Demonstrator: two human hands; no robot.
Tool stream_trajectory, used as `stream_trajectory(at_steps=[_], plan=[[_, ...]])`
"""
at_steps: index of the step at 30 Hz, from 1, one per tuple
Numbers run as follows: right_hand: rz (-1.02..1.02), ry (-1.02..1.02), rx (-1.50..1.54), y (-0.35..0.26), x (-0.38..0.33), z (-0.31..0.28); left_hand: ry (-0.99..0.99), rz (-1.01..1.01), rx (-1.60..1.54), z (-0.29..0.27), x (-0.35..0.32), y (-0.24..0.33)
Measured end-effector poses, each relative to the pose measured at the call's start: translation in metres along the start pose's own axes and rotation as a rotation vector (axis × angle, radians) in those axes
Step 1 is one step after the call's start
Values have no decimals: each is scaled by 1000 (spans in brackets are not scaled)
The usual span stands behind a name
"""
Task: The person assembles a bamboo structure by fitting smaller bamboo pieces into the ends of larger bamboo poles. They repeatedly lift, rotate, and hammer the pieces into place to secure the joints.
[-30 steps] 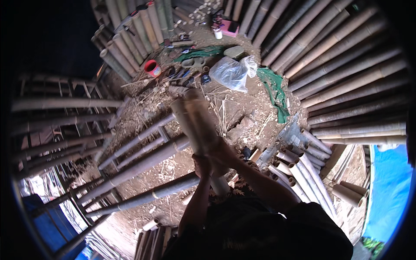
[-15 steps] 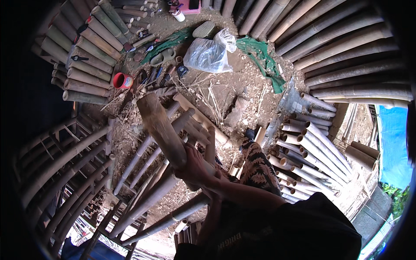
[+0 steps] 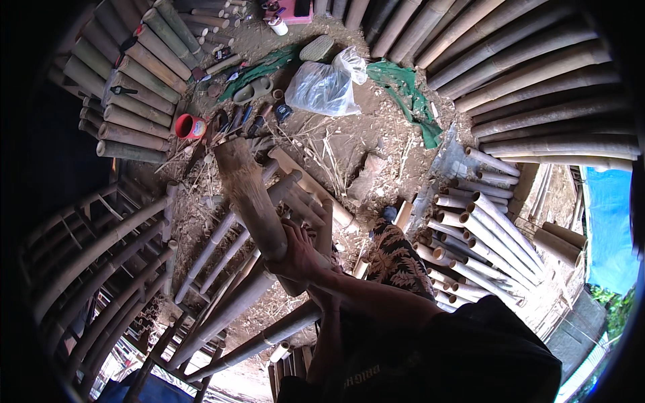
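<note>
My right hand [image 3: 295,254] is closed around the lower end of a thick bamboo piece [image 3: 245,188], which tilts up and to the left. Pale, roughened patches show along the bamboo's side. My left forearm [image 3: 327,346] rises from below and passes beneath my right wrist. Most of my left hand [image 3: 324,297] is hidden there, so its fingers and anything in them cannot be made out. Just under my right hand, the end of another bamboo length [image 3: 290,285] shows. A bamboo trestle with several poles [image 3: 292,329] stands below and around my hands.
Bamboo poles [image 3: 537,80] lean at the far right, and cut lengths [image 3: 500,228] are stacked at the right. A bamboo rack [image 3: 101,248] is at left. Shavings cover the ground around a plastic bag [image 3: 322,88], a red cup [image 3: 190,126], hand tools [image 3: 245,121] and green netting [image 3: 410,94].
The bamboo piece has turned slightly about its length, with a different side facing up, and its far end sits a little lower. My right hand keeps its grip.
</note>
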State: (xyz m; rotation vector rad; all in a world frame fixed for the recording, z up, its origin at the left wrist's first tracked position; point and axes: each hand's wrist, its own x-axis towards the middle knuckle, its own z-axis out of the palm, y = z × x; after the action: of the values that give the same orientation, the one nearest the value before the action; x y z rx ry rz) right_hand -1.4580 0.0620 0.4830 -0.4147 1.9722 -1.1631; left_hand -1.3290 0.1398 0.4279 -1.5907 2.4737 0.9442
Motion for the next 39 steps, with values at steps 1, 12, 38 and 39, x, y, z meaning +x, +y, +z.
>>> stream_trajectory(at_steps=[1, 12, 38, 39], plan=[[3, 6, 6, -2, 3, 1, -11, 4, 3, -1, 3, 0], [-32, 21, 58, 5, 1, 3, 9, 53, 70, -19, 5, 18], [-840, -518, -506, 43, -69, -144, 357, -147, 343, 70, -81, -63], [-879, -512, -510, 46, -64, -143, 328, -225, 309, 63, -78, -46]])
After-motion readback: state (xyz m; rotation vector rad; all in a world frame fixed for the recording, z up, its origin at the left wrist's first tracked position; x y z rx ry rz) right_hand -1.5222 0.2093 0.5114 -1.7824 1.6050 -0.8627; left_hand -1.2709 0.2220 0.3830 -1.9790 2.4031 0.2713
